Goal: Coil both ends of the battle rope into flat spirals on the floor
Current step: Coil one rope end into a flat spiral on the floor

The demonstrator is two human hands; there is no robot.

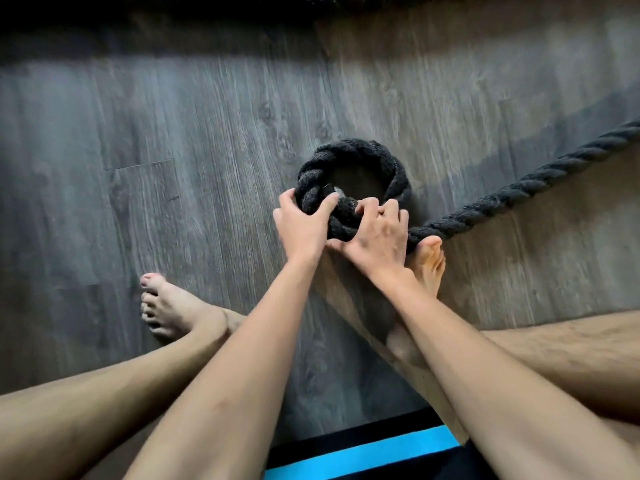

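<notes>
The rope (360,152) lies on the floor (173,133) in one small ring, and its long part runs off to the right. The left hand (301,226) grips the ring's near side with its fingers curled over it. The right hand (377,237) holds the rope just beside, fingers bent. The right foot (431,261) touches the rope.

Overall level: dim to moderate indoor light; no glare.
Floor tone: floor (156,140) cool grey toward its left edge, warmer and brighter toward its right edge.
Shadows: dark band along the floor's far edge; soft grey band beside the battle rope (519,190); hard diagonal shadow edge running from the coil toward the near right.
Blur: streaked motion blur over the floor's left half; coil moderately sharp.
Distortion: wide-angle stretch; forearms (221,375) swollen at the near edge.
</notes>
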